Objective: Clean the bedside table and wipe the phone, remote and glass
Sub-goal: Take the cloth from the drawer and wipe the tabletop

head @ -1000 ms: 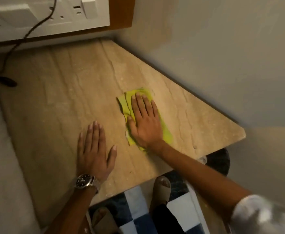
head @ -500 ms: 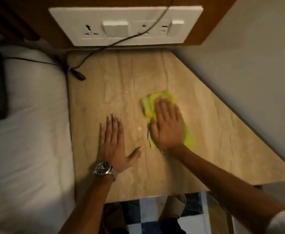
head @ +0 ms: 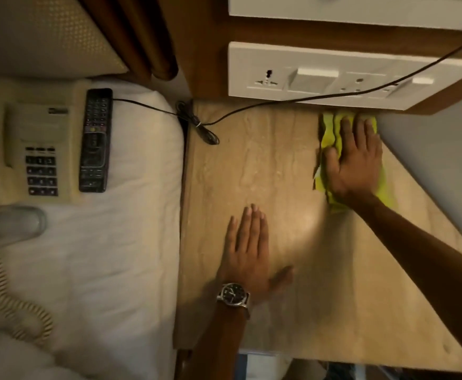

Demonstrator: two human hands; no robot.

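Note:
My right hand (head: pixel 353 163) presses flat on a yellow-green cloth (head: pixel 327 133) at the far right corner of the beige stone bedside table (head: pixel 265 174), just under the wall switch panel. My left hand (head: pixel 249 248), with a wristwatch, lies flat and spread on the table nearer me, holding nothing. A beige phone (head: pixel 36 149) and a black remote (head: pixel 95 141) lie on the white bed to the left. A clear glass (head: pixel 7 229) lies on its side below the phone, blurred.
A white switch and socket panel (head: pixel 347 75) sits on the wooden wall above the table. A black cable (head: pixel 202 127) runs from it across the table's far left corner to the bed. The phone's coiled cord (head: pixel 13 305) trails over the sheet. A grey wall (head: pixel 438 165) borders the table's right side.
My right hand has slid the cloth away from me to the far corner under the switch panel. The view has swung left, bringing the bed with phone, remote and glass into sight.

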